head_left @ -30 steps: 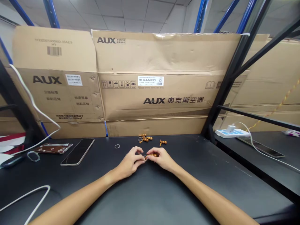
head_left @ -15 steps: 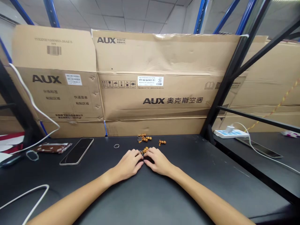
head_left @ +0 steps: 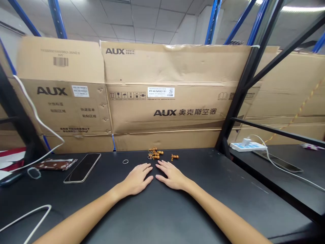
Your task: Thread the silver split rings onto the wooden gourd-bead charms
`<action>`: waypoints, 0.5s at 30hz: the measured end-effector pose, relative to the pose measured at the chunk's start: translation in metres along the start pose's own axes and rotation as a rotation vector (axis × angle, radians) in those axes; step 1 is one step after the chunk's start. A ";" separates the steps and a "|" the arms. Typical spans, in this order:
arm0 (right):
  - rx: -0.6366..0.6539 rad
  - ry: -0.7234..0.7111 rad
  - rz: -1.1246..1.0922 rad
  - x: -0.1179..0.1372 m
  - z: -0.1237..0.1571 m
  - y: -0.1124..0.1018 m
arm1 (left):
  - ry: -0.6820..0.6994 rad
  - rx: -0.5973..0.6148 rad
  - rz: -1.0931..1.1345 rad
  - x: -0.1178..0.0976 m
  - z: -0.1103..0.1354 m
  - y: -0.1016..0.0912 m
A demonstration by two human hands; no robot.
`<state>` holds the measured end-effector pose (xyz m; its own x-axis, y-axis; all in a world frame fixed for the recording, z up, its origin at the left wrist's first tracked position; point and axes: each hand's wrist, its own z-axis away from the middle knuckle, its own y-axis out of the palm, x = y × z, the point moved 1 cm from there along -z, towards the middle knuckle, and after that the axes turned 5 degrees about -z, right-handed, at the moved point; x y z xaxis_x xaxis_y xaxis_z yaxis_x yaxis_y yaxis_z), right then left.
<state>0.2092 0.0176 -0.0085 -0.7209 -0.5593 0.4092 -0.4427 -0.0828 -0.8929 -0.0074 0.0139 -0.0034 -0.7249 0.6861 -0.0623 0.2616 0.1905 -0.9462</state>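
Observation:
My left hand (head_left: 137, 177) and my right hand (head_left: 170, 174) lie flat, palms down, side by side on the black table (head_left: 162, 210). Their fingers are stretched out and hold nothing. Just beyond the fingertips sits a small cluster of golden-brown gourd-shaped charms (head_left: 154, 154). A single charm (head_left: 174, 157) lies a little to the right of the cluster. A small metal ring (head_left: 125, 161) rests on the table to the left of the charms.
A phone (head_left: 82, 167) lies face up at the left, beside a brown foil packet (head_left: 55, 164) and white cables (head_left: 27, 217). Cardboard AUX boxes (head_left: 162, 98) wall off the back. A black rack post (head_left: 236, 101) stands right, with a power strip (head_left: 247, 146) on the neighbouring table.
Both hands stopped pinching a charm, laid it with the cluster, and flattened on the table. The camera has tilted slightly.

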 end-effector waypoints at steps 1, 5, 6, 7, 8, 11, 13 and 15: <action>0.006 0.002 0.000 0.001 0.000 0.000 | -0.001 -0.002 0.000 0.000 0.000 0.000; 0.030 0.000 -0.009 0.004 0.003 -0.002 | 0.005 -0.023 0.005 0.000 0.000 0.001; 0.035 -0.010 -0.013 0.006 0.004 -0.002 | 0.008 -0.027 0.008 0.000 0.000 0.001; 0.041 -0.024 -0.016 0.008 0.004 -0.002 | 0.010 -0.029 0.010 0.000 0.000 0.002; 0.046 -0.042 -0.020 0.011 0.005 -0.001 | 0.009 -0.031 0.012 0.000 0.000 0.002; 0.053 -0.089 -0.039 0.017 0.007 0.000 | 0.011 -0.035 0.019 0.000 0.000 0.002; 0.057 -0.102 -0.050 0.019 0.008 0.001 | 0.012 -0.034 0.021 0.000 0.000 0.002; 0.065 -0.105 -0.050 0.020 0.008 0.001 | 0.007 -0.028 0.017 0.000 0.000 0.002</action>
<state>0.1983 -0.0001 -0.0031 -0.6378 -0.6361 0.4343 -0.4387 -0.1635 -0.8836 -0.0070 0.0144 -0.0049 -0.7157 0.6942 -0.0765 0.2918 0.1978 -0.9358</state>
